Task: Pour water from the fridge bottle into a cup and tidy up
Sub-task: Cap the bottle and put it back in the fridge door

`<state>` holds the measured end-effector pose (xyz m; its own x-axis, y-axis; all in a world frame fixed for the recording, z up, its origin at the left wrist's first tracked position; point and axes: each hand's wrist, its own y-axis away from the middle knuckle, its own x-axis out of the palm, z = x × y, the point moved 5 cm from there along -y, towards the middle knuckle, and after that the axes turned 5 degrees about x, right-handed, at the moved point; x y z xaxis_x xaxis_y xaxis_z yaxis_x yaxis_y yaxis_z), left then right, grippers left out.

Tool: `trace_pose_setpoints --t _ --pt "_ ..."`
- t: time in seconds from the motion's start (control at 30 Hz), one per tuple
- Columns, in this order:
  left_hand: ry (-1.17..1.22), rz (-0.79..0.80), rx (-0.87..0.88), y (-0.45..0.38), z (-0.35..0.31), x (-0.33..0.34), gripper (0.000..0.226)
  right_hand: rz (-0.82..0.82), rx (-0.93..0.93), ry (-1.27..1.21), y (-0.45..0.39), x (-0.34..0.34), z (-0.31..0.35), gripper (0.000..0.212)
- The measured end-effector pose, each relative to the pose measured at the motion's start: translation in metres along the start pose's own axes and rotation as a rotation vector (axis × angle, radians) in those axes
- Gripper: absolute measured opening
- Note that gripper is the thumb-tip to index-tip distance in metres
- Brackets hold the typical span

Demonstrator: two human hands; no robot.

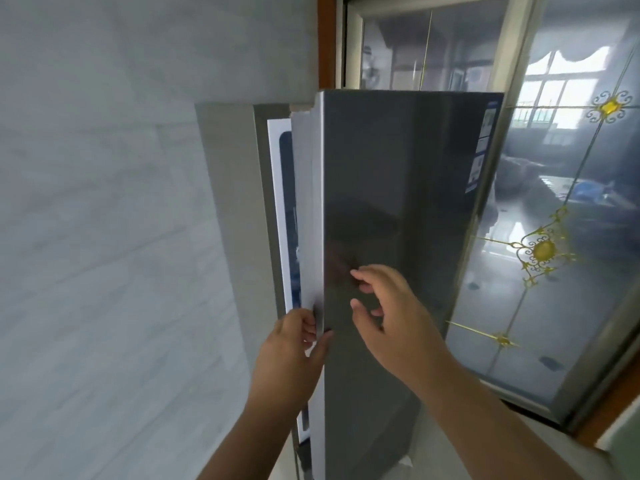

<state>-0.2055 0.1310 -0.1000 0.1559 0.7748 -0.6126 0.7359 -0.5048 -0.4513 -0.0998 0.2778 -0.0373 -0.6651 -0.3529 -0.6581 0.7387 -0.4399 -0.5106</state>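
Observation:
A tall grey fridge stands ahead, its door (398, 202) swung a little ajar so a narrow gap with the white inner lining (278, 209) shows along the left edge. My left hand (294, 344) grips that left edge of the door, fingers curled behind it and thumb on the front. My right hand (388, 306) hovers at the door's front face with relaxed, slightly bent fingers, holding nothing; whether it touches the door is unclear. No bottle or cup is visible; the fridge's inside is hidden by the door.
A pale tiled wall (104, 237) runs close along the left of the fridge. To the right stands a glass sliding door (554, 271) with gold ornaments, in a brown wooden frame. A sticker label (483, 147) is on the fridge door's upper right.

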Motion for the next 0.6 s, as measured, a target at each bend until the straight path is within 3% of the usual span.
trace_pose_setpoints --t 0.23,0.6 --pt "-0.056 -0.024 -0.066 -0.055 0.049 -0.020 0.020 0.224 0.036 0.210 -0.032 0.050 0.009 0.066" --pt "-0.006 -0.098 -0.073 -0.052 0.049 -0.015 0.023 0.179 0.058 0.201 -0.035 0.059 0.006 0.063"
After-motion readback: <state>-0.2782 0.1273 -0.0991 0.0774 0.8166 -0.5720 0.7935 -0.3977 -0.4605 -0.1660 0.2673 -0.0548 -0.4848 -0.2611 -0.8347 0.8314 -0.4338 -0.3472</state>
